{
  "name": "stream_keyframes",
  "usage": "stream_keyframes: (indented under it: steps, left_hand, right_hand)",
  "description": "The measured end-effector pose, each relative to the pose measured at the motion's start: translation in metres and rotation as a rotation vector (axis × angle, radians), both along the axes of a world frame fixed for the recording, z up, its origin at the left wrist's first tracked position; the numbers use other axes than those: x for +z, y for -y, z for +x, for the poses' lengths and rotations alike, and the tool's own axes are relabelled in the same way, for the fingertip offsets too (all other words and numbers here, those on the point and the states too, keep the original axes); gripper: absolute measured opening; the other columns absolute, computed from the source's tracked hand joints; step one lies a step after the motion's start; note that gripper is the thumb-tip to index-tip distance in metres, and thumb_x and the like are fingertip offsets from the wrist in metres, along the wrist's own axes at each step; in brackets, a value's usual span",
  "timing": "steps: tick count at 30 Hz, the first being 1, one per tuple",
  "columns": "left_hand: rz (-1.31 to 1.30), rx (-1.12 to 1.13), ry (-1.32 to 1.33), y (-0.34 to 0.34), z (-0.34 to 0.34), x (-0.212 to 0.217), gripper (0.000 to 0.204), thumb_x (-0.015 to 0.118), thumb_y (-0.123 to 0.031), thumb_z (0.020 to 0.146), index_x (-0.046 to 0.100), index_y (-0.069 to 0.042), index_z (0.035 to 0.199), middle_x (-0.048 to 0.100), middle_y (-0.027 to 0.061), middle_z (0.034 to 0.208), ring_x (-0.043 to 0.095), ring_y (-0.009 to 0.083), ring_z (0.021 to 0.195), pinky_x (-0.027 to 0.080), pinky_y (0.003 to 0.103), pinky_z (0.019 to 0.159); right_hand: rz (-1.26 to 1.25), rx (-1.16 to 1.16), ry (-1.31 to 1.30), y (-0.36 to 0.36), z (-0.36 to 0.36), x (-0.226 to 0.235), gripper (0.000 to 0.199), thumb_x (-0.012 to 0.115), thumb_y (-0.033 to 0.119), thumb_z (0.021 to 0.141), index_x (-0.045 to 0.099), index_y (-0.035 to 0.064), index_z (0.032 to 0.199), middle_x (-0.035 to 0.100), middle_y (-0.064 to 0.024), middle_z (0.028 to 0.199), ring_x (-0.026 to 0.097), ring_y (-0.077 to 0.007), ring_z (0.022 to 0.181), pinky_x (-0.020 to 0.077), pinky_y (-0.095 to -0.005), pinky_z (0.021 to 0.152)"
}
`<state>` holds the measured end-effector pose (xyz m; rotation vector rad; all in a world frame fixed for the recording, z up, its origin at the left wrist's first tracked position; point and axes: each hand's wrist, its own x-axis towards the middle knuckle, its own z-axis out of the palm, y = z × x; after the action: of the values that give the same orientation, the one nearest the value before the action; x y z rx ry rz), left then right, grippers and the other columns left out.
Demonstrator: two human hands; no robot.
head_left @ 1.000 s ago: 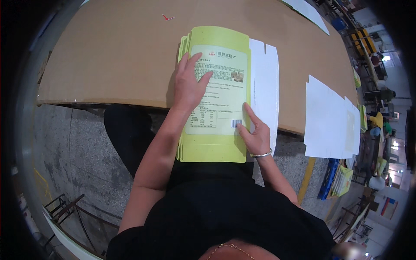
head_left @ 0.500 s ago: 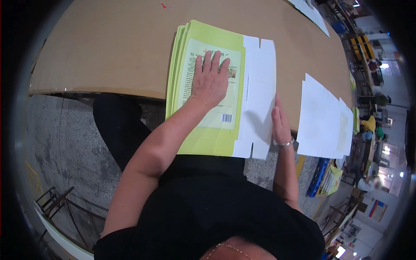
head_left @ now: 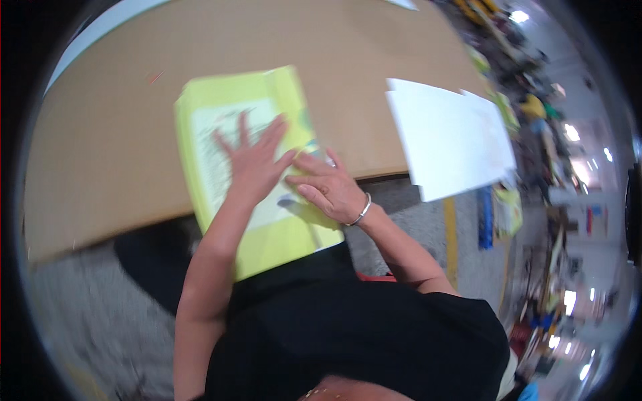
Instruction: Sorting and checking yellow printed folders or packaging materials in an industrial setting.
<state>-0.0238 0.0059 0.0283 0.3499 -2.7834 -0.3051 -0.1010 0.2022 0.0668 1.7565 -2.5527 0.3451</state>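
On the yellow sheet stack (head_left: 267,220) overhanging the table (head_left: 100,167) edge, left hand (head_left: 254,164) and right hand (head_left: 328,187) press flat, released.

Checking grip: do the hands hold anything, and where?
Nothing gripped: left hand lies flat on the yellow sheet stack; right hand rests on its right edge.

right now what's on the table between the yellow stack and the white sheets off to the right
Nothing: in the head view, bare brown tabletop separates the yellow-green stack from the white sheets.
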Motion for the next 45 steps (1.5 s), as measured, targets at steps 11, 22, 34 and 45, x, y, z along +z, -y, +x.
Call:
stream_keyframes:
  steps: [11,22,34,45]
  left_hand:
    - [0.051,0.020,0.151,-0.008,0.006,0.031,0.066,0.052,-0.055,0.091,0.036,-0.024,0.147,0.032,-0.0102,0.154,0.016,0.0330,0.146,-0.007,0.074,0.106]
    - [0.036,0.040,0.161,-0.007,0.007,0.028,0.066,0.052,-0.056,0.091,0.036,-0.026,0.147,0.032,-0.0103,0.154,0.017,0.0323,0.146,-0.007,0.073,0.107]
    - [0.180,0.080,-0.208,0.020,0.005,-0.035,0.059,0.029,-0.045,0.102,0.035,-0.005,0.145,0.041,0.0139,0.147,0.032,0.0288,0.137,0.004,0.044,0.119]
    - [0.910,0.348,-0.646,0.054,0.036,0.036,0.043,0.058,-0.017,0.094,0.049,-0.003,0.134,0.051,0.0206,0.135,0.045,0.0334,0.127,0.038,0.040,0.106]
  right_hand:
    - [0.704,-0.743,0.115,-0.163,-0.123,0.000,0.113,0.080,0.023,0.070,0.005,0.0364,0.153,0.040,-0.0258,0.137,0.049,-0.0503,0.115,0.0468,-0.0535,0.093]
    - [-0.695,-0.219,0.854,-0.114,-0.085,0.124,0.082,0.043,-0.007,0.066,0.041,0.0104,0.147,0.055,-0.0182,0.134,0.059,-0.0259,0.116,0.0499,-0.0358,0.095]
    - [-0.389,-0.530,0.786,-0.033,0.024,-0.004,0.062,0.076,0.023,0.076,0.056,0.0111,0.134,0.064,-0.0176,0.124,0.063,-0.0231,0.112,0.0468,-0.0319,0.097]
    - [-0.270,-0.385,0.677,-0.003,0.043,0.011,0.066,0.072,0.021,0.079,0.049,0.0141,0.140,0.066,-0.0259,0.098,0.067,-0.0368,0.085,0.0527,-0.0386,0.078]
